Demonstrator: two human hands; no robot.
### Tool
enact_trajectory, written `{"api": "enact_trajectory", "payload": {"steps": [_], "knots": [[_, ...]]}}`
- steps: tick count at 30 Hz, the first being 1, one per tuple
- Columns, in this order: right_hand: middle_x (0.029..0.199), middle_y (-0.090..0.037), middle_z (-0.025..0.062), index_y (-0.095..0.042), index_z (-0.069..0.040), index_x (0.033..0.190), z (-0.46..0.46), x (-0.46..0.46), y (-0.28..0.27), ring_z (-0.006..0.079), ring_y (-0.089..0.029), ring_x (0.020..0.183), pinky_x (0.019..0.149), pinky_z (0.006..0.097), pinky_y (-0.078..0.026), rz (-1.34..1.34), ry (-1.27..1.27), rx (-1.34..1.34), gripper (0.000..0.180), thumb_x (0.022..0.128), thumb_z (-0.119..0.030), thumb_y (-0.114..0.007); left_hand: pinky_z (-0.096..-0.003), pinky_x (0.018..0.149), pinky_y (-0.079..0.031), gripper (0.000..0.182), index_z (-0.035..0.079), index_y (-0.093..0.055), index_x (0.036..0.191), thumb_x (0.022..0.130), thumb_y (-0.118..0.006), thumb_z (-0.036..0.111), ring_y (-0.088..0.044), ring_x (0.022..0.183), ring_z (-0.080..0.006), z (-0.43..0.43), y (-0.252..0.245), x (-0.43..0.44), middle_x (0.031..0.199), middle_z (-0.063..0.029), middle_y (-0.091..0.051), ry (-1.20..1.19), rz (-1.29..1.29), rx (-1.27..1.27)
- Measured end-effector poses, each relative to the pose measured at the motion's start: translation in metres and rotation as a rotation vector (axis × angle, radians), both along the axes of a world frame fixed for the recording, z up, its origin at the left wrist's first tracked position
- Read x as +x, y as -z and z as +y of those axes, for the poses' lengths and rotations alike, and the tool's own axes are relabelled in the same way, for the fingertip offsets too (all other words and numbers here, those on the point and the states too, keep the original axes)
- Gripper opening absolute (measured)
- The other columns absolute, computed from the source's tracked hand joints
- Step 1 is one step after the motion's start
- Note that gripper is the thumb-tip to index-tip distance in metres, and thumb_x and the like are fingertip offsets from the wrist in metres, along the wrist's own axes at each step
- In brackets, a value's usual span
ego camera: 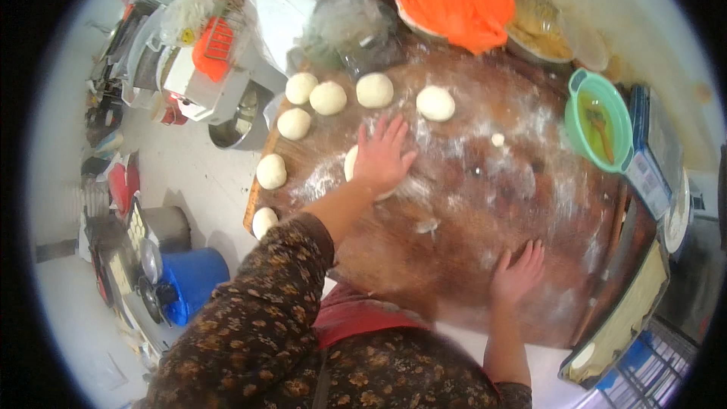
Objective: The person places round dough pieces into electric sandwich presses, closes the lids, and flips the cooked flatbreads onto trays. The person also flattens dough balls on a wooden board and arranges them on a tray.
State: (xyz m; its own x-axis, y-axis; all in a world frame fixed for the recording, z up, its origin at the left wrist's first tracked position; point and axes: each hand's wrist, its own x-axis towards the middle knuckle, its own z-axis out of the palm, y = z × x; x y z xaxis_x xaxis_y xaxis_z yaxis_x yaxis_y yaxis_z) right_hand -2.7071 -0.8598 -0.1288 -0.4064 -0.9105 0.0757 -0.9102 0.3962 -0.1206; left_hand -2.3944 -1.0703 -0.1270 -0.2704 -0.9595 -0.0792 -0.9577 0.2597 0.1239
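My left hand lies palm down, fingers spread, over a ball of dough on the floured wooden board; the hand hides most of that ball. Down at the right, my right hand rests on the board with its fingers apart and nothing in it. Several round dough balls line the board's left and far sides, among them one at the far middle, one near the far edge and one at the left. A small scrap of dough sits alone to the right.
A green plastic basin with yellow liquid and a brush or spoon stands at the right. Along the back are an orange cloth or bag over a bowl, and a plastic-covered bowl. On the floor at left stand a metal pot and a blue bucket.
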Motion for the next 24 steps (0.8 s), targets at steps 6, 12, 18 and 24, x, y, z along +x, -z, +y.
{"api": "enact_trajectory", "payload": {"steps": [6,12,18,24], "knots": [[0.154,-0.038,0.015,-0.044,-0.003,0.142,0.002,-0.003,0.004,0.0321,-0.029,0.145,0.118,0.0542,-0.018,-0.004,-0.006,-0.017,0.059,0.093,-0.033,-0.056,-0.0596,0.112,-0.024,0.059,0.011,-0.046,0.143,0.096,-0.05,0.046,-0.031,0.142,-0.03,-0.004,-0.008,0.016,0.152,-0.006,-0.039,0.045,0.122,-0.005],[0.154,-0.037,0.0148,-0.043,-0.003,0.143,0.005,-0.004,0.011,0.0325,-0.03,0.145,0.118,0.0545,-0.018,0.019,-0.034,-0.067,0.06,0.093,-0.034,-0.057,-0.0478,0.09,-0.047,0.046,0.009,-0.063,0.116,0.089,-0.063,0.046,-0.058,0.109,-0.0352,0.01,-0.03,0.086,0.119,-0.0137,-0.061,0.066,0.146,0.096],[0.153,-0.038,0.0151,-0.043,-0.003,0.141,0.005,-0.008,0.017,0.0326,-0.03,0.144,0.117,0.0553,-0.018,0.022,-0.043,-0.07,0.06,0.093,-0.035,-0.058,-0.0537,0.102,-0.038,0.052,0.006,-0.058,0.123,0.093,-0.056,0.049,-0.052,0.124,-0.0347,0.052,-0.034,0.077,0.134,-0.0125,-0.056,-0.285,0.042,0.102],[0.153,-0.038,0.015,-0.043,-0.003,0.142,0.006,-0.008,0.017,0.0326,-0.031,0.144,0.117,0.0551,-0.019,0.051,-0.057,-0.051,0.061,0.093,-0.035,-0.058,-0.0571,0.117,-0.018,0.059,0.01,-0.044,0.144,0.093,-0.055,0.039,-0.027,0.145,-0.0287,0.031,-0.004,0.032,0.154,-0.006,-0.037,0.166,0.047,-0.122]]}}
